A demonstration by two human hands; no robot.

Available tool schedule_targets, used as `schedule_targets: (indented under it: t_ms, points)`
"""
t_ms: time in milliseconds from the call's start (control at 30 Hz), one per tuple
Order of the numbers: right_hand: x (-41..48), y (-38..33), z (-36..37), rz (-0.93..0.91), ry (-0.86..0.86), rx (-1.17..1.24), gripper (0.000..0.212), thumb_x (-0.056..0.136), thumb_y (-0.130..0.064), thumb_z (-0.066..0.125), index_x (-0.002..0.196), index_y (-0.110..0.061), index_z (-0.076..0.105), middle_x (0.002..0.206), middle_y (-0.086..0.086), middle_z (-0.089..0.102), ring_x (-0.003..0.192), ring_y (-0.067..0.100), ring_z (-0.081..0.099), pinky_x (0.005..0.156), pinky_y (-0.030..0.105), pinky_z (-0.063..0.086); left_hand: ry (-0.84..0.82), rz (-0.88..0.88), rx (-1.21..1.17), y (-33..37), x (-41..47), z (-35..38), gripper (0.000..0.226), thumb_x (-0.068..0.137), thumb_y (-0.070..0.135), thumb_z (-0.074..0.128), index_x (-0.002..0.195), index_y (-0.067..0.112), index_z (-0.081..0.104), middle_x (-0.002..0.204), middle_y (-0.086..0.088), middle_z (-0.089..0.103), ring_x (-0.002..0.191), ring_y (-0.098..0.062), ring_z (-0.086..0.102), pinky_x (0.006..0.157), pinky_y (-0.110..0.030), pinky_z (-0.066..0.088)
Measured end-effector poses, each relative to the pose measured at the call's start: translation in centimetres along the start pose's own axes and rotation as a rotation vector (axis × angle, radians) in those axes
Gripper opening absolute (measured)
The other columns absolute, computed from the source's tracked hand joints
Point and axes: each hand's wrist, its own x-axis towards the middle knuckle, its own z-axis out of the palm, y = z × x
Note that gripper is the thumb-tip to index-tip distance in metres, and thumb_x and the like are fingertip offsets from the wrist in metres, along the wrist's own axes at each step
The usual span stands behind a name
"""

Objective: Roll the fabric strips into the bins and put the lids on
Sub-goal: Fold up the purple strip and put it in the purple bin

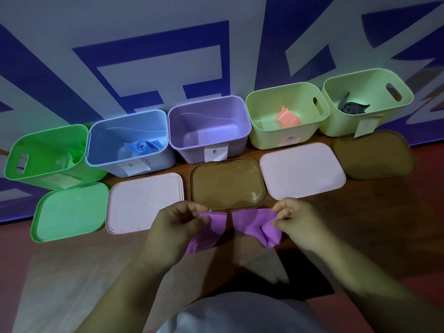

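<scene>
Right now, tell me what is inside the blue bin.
The blue bin holds one blue fabric strip, loosely rolled, on its floor toward the near right. The bin's near wall covers the strip's lower edge and the floor behind it.

Soft, matt cloth: the purple strip (249, 225) at lower centre. Behind it the lilac bin (192, 152) is smooth plastic with a paper label (216, 152). A glossy, translucent brown lid (227, 183) lies on the wood-look worktop (360, 212).

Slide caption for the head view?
Left hand and right hand pinch a purple strip before the empty, open purple bin.
</scene>
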Motion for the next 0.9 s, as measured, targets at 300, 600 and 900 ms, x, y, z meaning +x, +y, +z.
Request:
schedule_targets:
  t_ms: [300, 600, 900]
  points:
    - [-2.7, -12.1, -2.4, -0.074, -0.116, 0.379, 0.016, 0.083, -0.001, 0.071, 0.087, -0.016, 0.069, 0.073, 0.000, 0.068, 0.071, 0.015, 0.056, 0.067, 0.026, 0.045, -0.017, 0.173, -0.129, 2.6, -1.3, -1.6, 0.019, 0.083, -0.008, 0.070, 0.093, 0.008, 0.073, 0.079, -0.002, 0.072, 0.075, -0.011, 0.067, 0.067, -0.019, 0.053]
    - [-5.7, -16.9, -2.2, -0.157, -0.071, 0.573, 0.014, 0.084, -0.004, 0.072, 0.084, -0.017, 0.068, 0.073, 0.001, 0.069, 0.067, 0.014, 0.061, 0.061, 0.023, 0.050, -0.020, 0.334, -0.039, 4.9, -3.9, -2.3, 0.028, 0.076, 0.016, 0.082, 0.098, 0.029, 0.072, 0.082, -0.010, 0.073, 0.075, -0.037, 0.067, 0.075, -0.052, 0.058]
    - [-8.0, -19.6, -1.5, -0.080, -0.198, 0.827, 0.017, 0.087, -0.003, 0.069, 0.083, -0.019, 0.062, 0.067, -0.001, 0.063, 0.056, 0.007, 0.059, 0.057, 0.019, 0.051, 0.173, 0.585, 0.113, 6.4, -5.6, -2.0, 0.048, 0.079, 0.005, 0.080, 0.114, 0.035, 0.068, 0.124, 0.010, 0.065, 0.075, -0.023, 0.064, 0.077, -0.035, 0.058]
